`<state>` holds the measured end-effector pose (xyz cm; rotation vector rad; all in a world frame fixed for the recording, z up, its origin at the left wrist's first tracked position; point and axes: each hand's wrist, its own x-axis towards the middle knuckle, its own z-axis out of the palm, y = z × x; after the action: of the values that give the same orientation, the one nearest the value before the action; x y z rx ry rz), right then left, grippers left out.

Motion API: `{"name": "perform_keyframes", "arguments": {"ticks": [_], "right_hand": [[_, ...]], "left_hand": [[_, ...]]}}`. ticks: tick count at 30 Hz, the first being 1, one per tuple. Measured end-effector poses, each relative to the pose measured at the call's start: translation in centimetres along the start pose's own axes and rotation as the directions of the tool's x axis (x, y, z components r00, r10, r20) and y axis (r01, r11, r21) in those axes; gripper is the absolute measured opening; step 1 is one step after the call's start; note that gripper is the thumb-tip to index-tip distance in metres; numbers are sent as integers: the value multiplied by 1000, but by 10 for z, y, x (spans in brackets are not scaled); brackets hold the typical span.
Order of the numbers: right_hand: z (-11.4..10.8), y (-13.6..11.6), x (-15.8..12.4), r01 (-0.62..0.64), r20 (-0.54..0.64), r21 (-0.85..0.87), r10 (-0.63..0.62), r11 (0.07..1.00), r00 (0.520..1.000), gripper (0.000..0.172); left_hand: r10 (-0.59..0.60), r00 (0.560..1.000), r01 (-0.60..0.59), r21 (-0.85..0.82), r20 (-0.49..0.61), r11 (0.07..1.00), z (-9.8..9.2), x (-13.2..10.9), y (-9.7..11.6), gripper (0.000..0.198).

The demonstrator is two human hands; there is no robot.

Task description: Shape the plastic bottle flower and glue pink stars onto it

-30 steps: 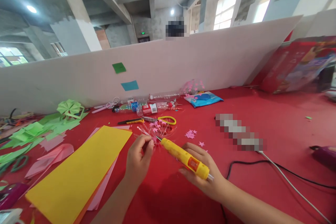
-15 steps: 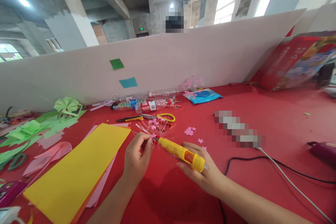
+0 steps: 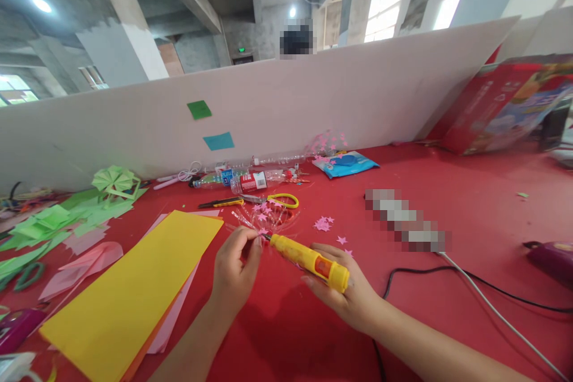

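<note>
My right hand [image 3: 344, 283] is wrapped round a yellow glue gun [image 3: 308, 259], whose dark tip points left toward my left fingertips. My left hand [image 3: 239, 256] pinches a pink star [image 3: 262, 233] by the tip. Thin clear plastic strips with several pink stars [image 3: 264, 210] fan out just beyond my fingers; which strip the pinched star touches is too small to tell. A pile of loose pink stars [image 3: 323, 224] lies to the right, with two more stars nearer my right hand.
Yellow paper [image 3: 134, 292] and green paper pieces [image 3: 54, 221] lie left. Yellow-handled scissors [image 3: 284, 199], a cutter [image 3: 221, 202], plastic bottles [image 3: 255, 181] and a blue packet [image 3: 347, 162] lie behind. A black cable [image 3: 430, 268] runs right, below a blurred power strip. A white board [image 3: 147, 125] stands behind.
</note>
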<state>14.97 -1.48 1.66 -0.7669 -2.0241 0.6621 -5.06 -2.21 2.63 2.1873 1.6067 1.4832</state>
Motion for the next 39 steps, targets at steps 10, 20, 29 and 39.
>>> {"name": "perform_keyframes", "arguments": {"ticks": [10, 20, 29, 39], "right_hand": [[1, 2, 0, -32, 16, 8, 31, 999, 999, 30], [0, 0, -1, -14, 1, -3, 14, 1000, 1000, 30], [0, 1, 1, -14, 22, -25, 15, 1000, 1000, 30], [-2, -1, 1, -35, 38, -81, 38, 996, 999, 30]], "left_hand": [[9, 1000, -9, -2, 6, 1000, 0, -2, -2, 12], [13, 1000, -13, -1, -4, 1000, 0, -2, -2, 12], [48, 998, -48, 13, -28, 999, 0, -2, -1, 12], [396, 918, -380, 240, -16, 893, -9, 1, -4, 16]]}}
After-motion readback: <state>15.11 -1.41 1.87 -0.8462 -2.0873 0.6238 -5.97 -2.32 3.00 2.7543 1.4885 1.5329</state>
